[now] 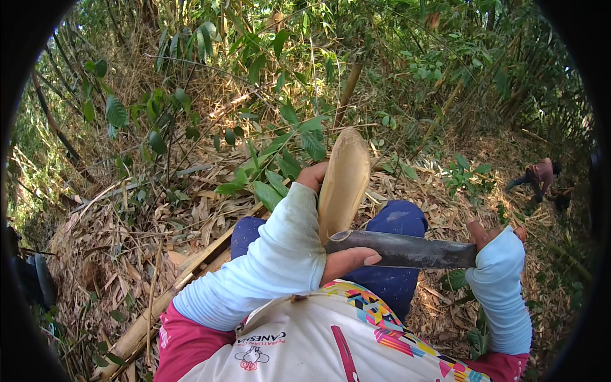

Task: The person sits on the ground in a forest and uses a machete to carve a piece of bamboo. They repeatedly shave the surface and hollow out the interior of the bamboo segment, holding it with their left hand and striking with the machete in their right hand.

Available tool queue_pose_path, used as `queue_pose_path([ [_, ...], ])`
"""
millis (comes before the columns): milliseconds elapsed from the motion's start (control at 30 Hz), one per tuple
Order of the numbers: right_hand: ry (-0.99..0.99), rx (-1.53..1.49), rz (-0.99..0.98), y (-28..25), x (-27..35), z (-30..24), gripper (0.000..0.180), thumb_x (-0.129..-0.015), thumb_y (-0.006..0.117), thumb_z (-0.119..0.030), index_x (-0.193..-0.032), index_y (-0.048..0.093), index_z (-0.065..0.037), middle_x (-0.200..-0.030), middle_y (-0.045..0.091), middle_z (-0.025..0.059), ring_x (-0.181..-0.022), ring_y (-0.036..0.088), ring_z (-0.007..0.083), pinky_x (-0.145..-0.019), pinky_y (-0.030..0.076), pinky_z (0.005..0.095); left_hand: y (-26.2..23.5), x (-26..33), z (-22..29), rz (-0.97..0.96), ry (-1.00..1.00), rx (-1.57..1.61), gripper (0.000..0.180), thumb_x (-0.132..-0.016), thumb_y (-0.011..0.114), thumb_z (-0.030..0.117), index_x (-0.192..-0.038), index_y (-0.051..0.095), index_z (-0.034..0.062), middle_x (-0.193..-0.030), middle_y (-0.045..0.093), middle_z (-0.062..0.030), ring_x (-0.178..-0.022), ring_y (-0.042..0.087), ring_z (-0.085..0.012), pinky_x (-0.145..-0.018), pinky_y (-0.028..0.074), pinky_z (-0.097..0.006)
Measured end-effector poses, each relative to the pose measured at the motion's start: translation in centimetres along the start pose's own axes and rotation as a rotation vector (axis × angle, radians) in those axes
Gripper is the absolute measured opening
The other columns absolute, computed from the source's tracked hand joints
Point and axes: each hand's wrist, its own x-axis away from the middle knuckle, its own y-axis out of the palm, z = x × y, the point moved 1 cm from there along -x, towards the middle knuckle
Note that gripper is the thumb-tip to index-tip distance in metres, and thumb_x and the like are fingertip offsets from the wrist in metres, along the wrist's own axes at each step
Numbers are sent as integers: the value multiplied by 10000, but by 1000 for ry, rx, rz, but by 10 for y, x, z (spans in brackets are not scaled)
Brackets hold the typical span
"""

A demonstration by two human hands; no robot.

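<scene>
Ground (102, 251): brown leaves (202, 210), green thicket (445, 60)
Left hand (310, 219): grasps tapered tan wood (344, 184)
Right hand (491, 244): grips long dark metal knife (417, 250)

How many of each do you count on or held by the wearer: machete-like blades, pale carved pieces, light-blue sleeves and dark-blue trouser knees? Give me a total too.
Dark blade: 1
Pale carved piece: 1
Light-blue sleeves: 2
Dark-blue trouser knees: 2
Total: 6
</scene>
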Motion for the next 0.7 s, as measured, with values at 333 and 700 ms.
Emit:
queue_pose_path([
  [333,3,-63,-64,-4,-10,-1,493,-655,697,-146,-1144,641,-125,-717,599,54,-706,573,293,-844,393,537,-11,0,-5,-73,50,-7,1182,-620,957,333,-1467,210,-15,-1321,475,-142,-1194,492,-201,-1004,436,-345],
  [700,1,-168,-144,8,-16,-13,572,-610,747,-157,-1171,637,-143,-752,618,60,-773,602,309,-895,391,576,-23,-3,-36,-222,152,278,1545,-415,1016,414,-1551,26,74,-1205,496,-119,-1021,541,-198,-861,478,-336],
])
